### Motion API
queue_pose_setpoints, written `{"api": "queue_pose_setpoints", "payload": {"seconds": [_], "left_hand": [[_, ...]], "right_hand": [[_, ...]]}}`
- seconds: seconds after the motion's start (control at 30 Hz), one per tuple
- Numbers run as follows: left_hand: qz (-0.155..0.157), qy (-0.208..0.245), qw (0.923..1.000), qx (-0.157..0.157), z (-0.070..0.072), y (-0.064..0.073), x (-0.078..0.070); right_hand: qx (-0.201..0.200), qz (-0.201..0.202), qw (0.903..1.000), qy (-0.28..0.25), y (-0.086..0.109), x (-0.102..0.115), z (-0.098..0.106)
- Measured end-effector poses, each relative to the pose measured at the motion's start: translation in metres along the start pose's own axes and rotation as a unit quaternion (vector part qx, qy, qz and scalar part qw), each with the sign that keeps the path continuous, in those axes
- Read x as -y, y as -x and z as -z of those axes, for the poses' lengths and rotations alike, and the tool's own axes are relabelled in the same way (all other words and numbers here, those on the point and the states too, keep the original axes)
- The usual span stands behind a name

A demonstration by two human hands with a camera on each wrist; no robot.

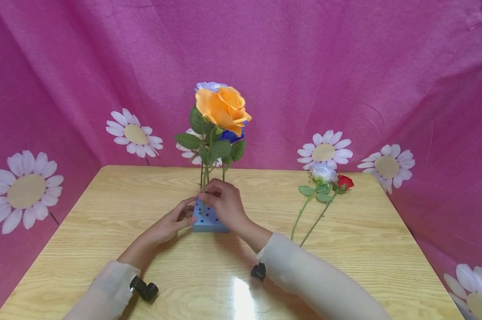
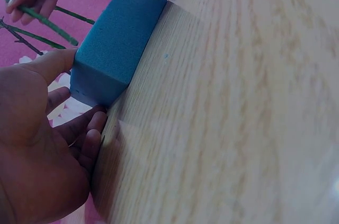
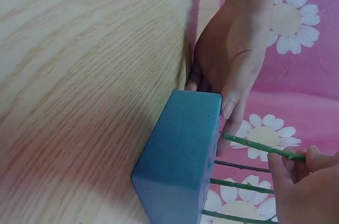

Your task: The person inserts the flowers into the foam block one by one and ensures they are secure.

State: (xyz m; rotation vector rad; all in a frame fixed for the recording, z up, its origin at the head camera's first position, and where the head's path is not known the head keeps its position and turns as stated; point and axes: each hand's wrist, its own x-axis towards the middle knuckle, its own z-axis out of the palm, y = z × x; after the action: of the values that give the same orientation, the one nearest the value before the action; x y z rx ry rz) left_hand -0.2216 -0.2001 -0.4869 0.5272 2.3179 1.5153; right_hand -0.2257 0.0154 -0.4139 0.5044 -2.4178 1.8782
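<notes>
A blue block (image 1: 210,228) with small holes in its top sits on the table. My left hand (image 1: 169,226) holds its left end, thumb at the near top edge. Just above the block, my right hand (image 1: 228,205) pinches the green stem (image 3: 257,146) of an orange rose (image 1: 225,109). In the right wrist view, the stem's lower tip is free, a little off the holed face. Behind the orange rose stand a pale lilac flower (image 1: 210,86) and a blue flower (image 1: 233,135), both partly hidden. Other stems rise from the block.
To the right on the wooden table (image 1: 344,275) lie a pale white-lilac rose (image 1: 323,172) and a red rose (image 1: 345,182), stems toward me. A pink curtain (image 1: 288,80) with printed daisies closes off the back and sides.
</notes>
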Motion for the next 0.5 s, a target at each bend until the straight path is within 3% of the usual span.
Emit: {"api": "queue_pose_setpoints", "payload": {"seconds": [0.5], "left_hand": [[0.004, 0.002, 1.0, 0.001, -0.0002, -0.0004, 0.0001]], "right_hand": [[-0.004, -0.015, 0.9998, 0.009, -0.0044, -0.0095, -0.0091]]}}
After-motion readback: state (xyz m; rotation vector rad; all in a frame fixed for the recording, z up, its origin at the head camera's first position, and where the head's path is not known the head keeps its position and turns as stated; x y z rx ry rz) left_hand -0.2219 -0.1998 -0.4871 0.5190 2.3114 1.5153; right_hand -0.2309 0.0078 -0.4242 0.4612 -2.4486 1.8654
